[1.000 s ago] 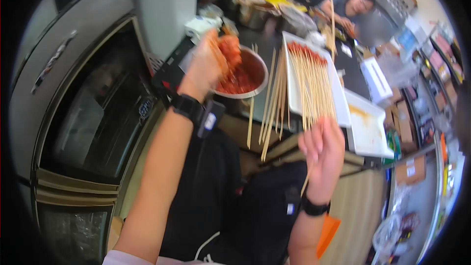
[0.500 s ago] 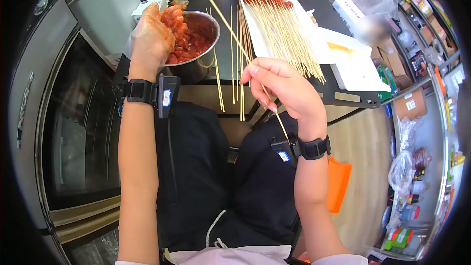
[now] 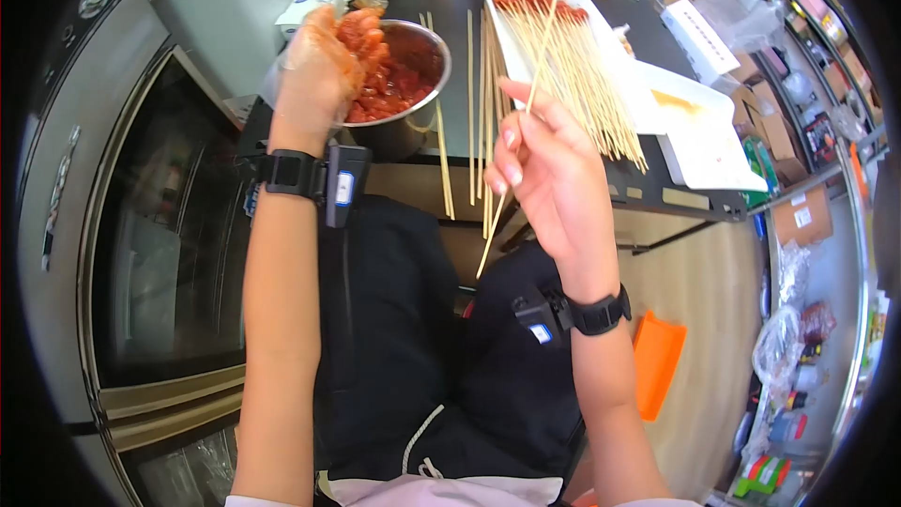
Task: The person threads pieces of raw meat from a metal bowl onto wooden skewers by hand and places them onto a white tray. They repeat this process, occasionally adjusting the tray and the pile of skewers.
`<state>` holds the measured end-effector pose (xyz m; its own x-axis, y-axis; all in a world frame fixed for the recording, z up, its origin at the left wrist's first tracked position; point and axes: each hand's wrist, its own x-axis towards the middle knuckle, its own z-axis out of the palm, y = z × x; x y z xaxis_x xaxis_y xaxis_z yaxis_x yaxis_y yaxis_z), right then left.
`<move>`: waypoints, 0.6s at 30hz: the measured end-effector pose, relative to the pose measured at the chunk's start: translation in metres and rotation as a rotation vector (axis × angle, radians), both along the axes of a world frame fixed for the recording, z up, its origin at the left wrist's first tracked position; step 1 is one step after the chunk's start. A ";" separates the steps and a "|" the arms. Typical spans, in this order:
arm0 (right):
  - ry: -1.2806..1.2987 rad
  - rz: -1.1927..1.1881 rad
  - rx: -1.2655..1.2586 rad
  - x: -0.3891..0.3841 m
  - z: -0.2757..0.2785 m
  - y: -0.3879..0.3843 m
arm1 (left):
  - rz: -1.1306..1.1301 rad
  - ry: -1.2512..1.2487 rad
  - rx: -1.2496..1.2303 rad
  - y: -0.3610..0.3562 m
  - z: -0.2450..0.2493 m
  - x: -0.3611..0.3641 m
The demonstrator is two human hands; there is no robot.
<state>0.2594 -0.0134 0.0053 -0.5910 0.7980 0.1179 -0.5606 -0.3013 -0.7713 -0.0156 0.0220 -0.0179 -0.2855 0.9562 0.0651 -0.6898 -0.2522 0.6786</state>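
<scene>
My right hand [image 3: 554, 164] is pinching a skewer [image 3: 547, 52] while my gloved left hand [image 3: 319, 66] is curling around red meat [image 3: 361, 38].

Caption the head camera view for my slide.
Left hand holds red food over a metal bowl; right hand holds a stick near a white tray of skewers.

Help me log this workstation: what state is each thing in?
Left hand: plastic-gloved, holding red pieces.
Right hand: bare, pinching.
Pinched skewer: slanted.
Metal bowl: partly filled, red pieces.
Loose skewers: overhanging table edge.
Skewer tray: loaded.
Right-hand tray: stained.
Oven-like appliance door: closed.
</scene>
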 end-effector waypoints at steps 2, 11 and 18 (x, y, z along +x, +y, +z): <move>-0.038 0.066 -0.058 -0.004 -0.007 -0.010 | 0.122 -0.041 -0.070 -0.002 0.011 0.018; -0.362 0.119 -0.128 -0.004 -0.036 -0.086 | -0.047 -0.283 -0.014 -0.001 0.009 0.017; -0.386 0.013 -0.037 0.014 -0.017 -0.100 | 0.131 -0.139 -0.038 -0.005 0.013 0.027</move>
<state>0.2731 -0.1136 -0.0122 -0.5965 0.7896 -0.1440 -0.2272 -0.3382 -0.9132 0.0118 0.0168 -0.0049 -0.4113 0.9113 -0.0193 -0.7406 -0.3218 0.5900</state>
